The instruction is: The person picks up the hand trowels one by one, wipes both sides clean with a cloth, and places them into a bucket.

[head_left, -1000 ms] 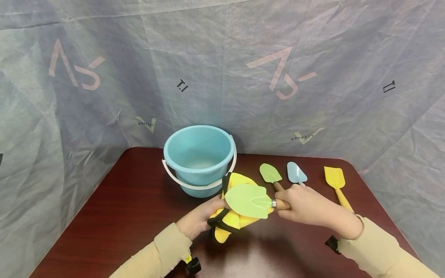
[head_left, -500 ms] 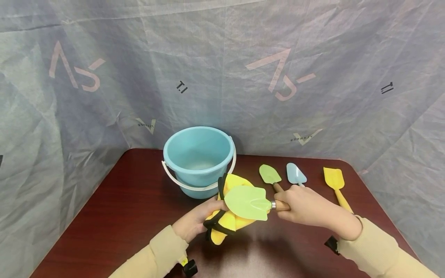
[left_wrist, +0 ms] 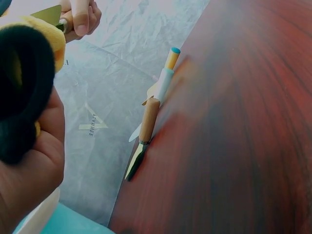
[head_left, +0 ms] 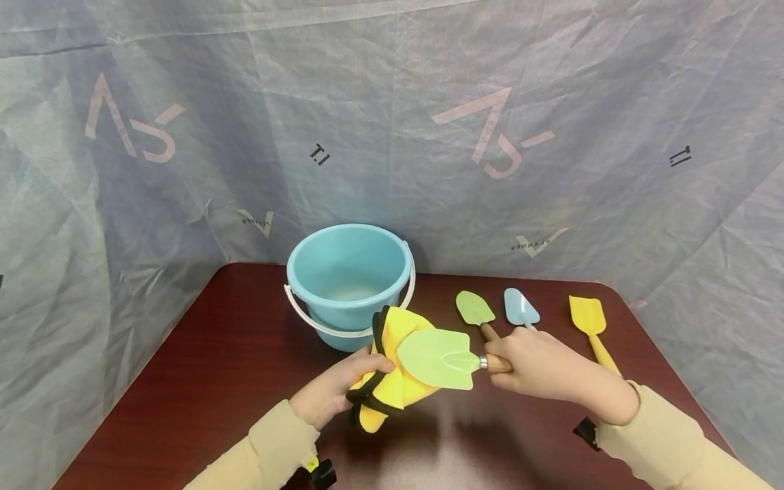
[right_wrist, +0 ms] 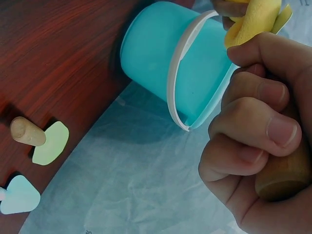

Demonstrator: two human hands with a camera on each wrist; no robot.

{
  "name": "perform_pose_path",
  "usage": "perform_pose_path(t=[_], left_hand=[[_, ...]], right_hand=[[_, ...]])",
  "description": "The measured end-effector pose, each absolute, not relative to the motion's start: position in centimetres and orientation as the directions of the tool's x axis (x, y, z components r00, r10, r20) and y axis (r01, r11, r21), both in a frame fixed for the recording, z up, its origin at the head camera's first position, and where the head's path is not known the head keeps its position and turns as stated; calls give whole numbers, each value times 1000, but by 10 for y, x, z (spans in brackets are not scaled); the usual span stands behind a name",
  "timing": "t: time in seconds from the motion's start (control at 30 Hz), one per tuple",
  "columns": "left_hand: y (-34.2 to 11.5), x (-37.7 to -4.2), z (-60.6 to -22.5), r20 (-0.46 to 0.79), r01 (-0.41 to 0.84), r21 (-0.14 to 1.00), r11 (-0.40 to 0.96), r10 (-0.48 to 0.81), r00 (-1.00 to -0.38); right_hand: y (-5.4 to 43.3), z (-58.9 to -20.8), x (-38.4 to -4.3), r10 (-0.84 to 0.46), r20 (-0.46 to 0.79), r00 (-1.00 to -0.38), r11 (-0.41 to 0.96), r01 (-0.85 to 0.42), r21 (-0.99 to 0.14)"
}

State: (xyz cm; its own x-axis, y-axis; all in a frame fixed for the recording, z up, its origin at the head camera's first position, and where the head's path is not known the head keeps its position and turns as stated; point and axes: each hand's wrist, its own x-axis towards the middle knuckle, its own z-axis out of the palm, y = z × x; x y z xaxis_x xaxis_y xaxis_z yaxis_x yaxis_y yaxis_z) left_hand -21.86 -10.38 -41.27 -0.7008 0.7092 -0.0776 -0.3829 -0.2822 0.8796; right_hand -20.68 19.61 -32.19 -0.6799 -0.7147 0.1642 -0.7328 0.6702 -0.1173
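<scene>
Over the table, my left hand (head_left: 333,393) holds a bunched yellow cloth (head_left: 401,323) with black edging, its thumb on top. The cloth sits behind and beneath the light green blade of a hand trowel (head_left: 436,358), appearing to touch it. My right hand (head_left: 539,366) grips the trowel's wooden handle, the blade pointing left. In the right wrist view, curled fingers wrap that wooden handle (right_wrist: 285,173). A loop of the cloth's black edging (left_wrist: 41,53) fills the upper left of the left wrist view; the blade's underside is mostly hidden.
A light blue bucket (head_left: 343,309) with a white handle stands behind the left hand. At the back right lie another green trowel (head_left: 474,307), a pale blue shovel (head_left: 520,306) and a yellow shovel (head_left: 588,314) on the dark red table (head_left: 202,381). A grey sheet hangs behind.
My left hand and the cloth have slid left along the blade, away from the handle. The right hand and trowel have stayed nearly still.
</scene>
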Motion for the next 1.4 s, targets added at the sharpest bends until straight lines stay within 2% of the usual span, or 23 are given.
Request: perform_pose_path(t=[0.13,0.57,0.83,1.0,1.2,1.4], left_hand=[[-112,-215,-412,-125,-375,899,-227,686,-716],[-131,-205,-405,-184,-370,912,-176,630,-754],[-141,-201,-403,-147,-363,905,-222,638,-756],[-150,-197,-400,-168,-348,919,-184,616,-769],[-158,-197,-398,-101,-325,915,-238,644,-758],[-165,-192,-393,-187,-349,921,-174,587,-788]], right_hand=[[196,-322,-206,-716,156,-680,668,-733,-128],[197,-323,-206,-716,157,-680,671,-733,-114],[199,-325,-206,-719,160,-676,668,-736,-110],[199,-325,-206,-717,149,-680,672,-732,-108],[200,-324,-206,-715,145,-684,676,-729,-107],[201,-322,-205,-719,165,-675,667,-737,-108]])
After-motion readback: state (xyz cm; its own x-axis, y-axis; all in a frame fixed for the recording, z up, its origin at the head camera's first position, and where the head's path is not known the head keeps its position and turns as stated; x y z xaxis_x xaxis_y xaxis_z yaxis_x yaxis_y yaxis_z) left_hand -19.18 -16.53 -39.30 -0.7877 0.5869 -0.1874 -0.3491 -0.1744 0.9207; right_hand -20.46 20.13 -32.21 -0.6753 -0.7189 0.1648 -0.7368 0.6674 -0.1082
